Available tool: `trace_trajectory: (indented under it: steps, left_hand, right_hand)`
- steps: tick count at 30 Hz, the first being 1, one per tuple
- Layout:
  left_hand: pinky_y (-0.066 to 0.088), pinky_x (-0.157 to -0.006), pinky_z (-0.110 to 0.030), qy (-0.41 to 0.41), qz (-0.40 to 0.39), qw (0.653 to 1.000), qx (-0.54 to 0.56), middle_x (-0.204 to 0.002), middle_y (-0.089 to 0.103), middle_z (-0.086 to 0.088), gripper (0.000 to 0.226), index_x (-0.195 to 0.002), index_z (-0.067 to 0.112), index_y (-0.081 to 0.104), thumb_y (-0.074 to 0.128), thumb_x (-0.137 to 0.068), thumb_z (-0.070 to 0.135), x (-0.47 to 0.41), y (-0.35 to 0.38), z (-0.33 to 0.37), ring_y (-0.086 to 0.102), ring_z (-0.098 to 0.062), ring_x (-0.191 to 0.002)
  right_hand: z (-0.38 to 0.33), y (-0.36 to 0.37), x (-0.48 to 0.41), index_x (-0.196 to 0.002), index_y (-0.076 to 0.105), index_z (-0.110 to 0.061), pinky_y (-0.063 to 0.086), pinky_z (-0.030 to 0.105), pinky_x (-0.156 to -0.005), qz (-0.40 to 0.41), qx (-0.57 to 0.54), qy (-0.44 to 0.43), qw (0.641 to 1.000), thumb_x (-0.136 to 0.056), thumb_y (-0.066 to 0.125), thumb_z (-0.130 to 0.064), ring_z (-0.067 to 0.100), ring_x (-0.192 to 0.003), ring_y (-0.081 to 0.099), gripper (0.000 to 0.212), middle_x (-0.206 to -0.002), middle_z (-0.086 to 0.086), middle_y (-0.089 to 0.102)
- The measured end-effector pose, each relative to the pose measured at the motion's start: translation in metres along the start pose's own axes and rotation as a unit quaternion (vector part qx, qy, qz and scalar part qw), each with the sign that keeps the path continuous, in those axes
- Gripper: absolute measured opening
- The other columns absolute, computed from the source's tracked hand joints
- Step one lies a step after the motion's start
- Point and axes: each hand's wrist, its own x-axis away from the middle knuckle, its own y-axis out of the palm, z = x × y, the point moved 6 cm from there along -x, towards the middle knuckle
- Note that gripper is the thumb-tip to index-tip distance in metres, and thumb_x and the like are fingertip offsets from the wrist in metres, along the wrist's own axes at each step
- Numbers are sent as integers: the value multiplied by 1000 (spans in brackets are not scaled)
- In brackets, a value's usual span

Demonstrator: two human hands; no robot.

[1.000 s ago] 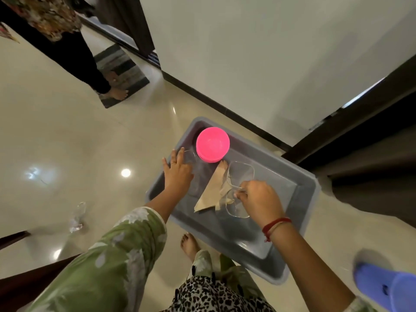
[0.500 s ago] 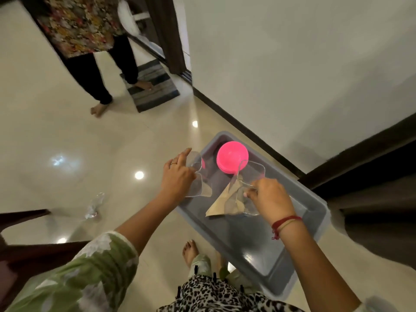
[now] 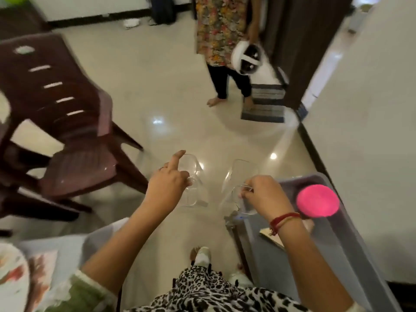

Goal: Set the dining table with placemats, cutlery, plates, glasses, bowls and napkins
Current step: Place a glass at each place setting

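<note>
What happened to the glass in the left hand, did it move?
Yes. The left hand held its glass over the grey tub; now it hangs over the floor, left of the tub.

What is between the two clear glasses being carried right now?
Nothing solid. In the head view, the gap between the left glass and the right glass shows only glossy floor with a light reflection.

The left mug (image 3: pixel 191 180) and right mug (image 3: pixel 239 176) were clear and glossy, glass or plastic unclear. The grey tub (image 3: pixel 355 248) looked smooth plastic, the brown chair (image 3: pixel 74 136) moulded plastic, the floor (image 3: pixel 175 104) polished and reflective, the doormat (image 3: pixel 266 104) woven cloth.
</note>
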Motion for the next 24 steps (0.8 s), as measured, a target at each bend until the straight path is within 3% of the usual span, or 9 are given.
trace_trajectory:
  steps: [3,7,10,14,16,18,21,24]
  left_hand:
    - [50,-51,-35,-91,8,996,7,-143,46,-15,12,-67,12,72,78,-76,19,45,-15,-60,65,-35,-74]
    - [40,-48,-30,-200,44,979,22,-141,47,-14,16,-66,11,69,76,-77,18,114,-43,-130,65,-31,-66]
    - [46,-57,-32,-296,52,953,22,-149,37,-5,12,-78,15,74,70,-84,24,173,-59,-179,66,-26,-75]
    - [36,-47,-24,-395,95,913,43,-143,47,-10,7,-76,18,75,81,-72,16,246,-82,-220,64,-25,-60]
    - [30,-50,-21,-469,88,877,49,-152,35,-4,2,-81,20,75,74,-82,21,282,-84,-235,67,-25,-71]
    - [31,-54,-23,-549,71,832,42,-159,20,2,12,-87,22,74,64,-90,29,320,-76,-244,66,-23,-80]
    - [39,-52,-28,-616,71,785,25,-157,24,0,13,-78,20,73,68,-87,28,367,-72,-248,66,-24,-71]
    - [44,-63,-28,-683,37,728,47,-160,11,5,19,-91,20,73,59,-93,31,406,-61,-246,67,-23,-87]
  right_hand:
    - [-62,25,-17,-84,69,-9,49,34,-76,-39,27,-90,995,-88,65,-25,24,-80,64,17,-83,9,67]
    - [-160,59,-22,-79,70,-15,38,24,-65,-61,98,-185,976,-86,64,-23,16,-71,56,12,-77,3,63]
    - [-244,94,-19,-76,70,-14,42,26,-63,-98,134,-263,950,-84,63,-21,20,-72,60,12,-78,7,68]
    - [-337,141,-4,-70,64,-15,43,29,-66,-151,176,-362,903,-84,63,-22,23,-79,61,16,-79,8,66]
    - [-376,167,5,-77,68,-10,41,27,-66,-177,201,-406,874,-85,63,-23,21,-79,60,17,-81,8,67]
    - [-407,191,17,-82,69,-10,43,28,-69,-209,217,-449,841,-85,62,-23,20,-80,60,16,-82,7,67]
    - [-444,225,39,-79,67,-16,41,26,-68,-253,241,-502,791,-86,62,-23,17,-78,59,12,-81,3,66]
    - [-476,256,63,-81,69,-13,43,26,-68,-284,254,-554,740,-86,62,-22,18,-79,61,13,-81,3,66]
